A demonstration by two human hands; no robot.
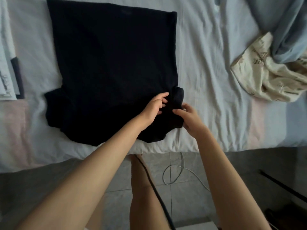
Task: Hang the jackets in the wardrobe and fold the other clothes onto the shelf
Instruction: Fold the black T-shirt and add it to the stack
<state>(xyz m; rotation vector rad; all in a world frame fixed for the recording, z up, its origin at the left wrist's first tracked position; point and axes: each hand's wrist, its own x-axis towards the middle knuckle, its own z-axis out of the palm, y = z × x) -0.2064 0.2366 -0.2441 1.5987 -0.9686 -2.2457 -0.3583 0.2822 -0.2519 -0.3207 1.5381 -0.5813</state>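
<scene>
One dark shirt on one bed, left hand and right hand pinching its sleeve.

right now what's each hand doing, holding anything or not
left hand: fingers curled, gripping the black shirt beside its sleeve
right hand: pinching the edge of that sleeve

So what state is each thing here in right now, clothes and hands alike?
Black knitted top: spread flat on the bed, one sleeve bunched.
Left hand: grips the bunched sleeve.
Right hand: pinches the same sleeve.
Cream patterned garment: crumpled, unfolded.
Pale blue cloth: rumpled.
White cable: looped on the floor.
</scene>
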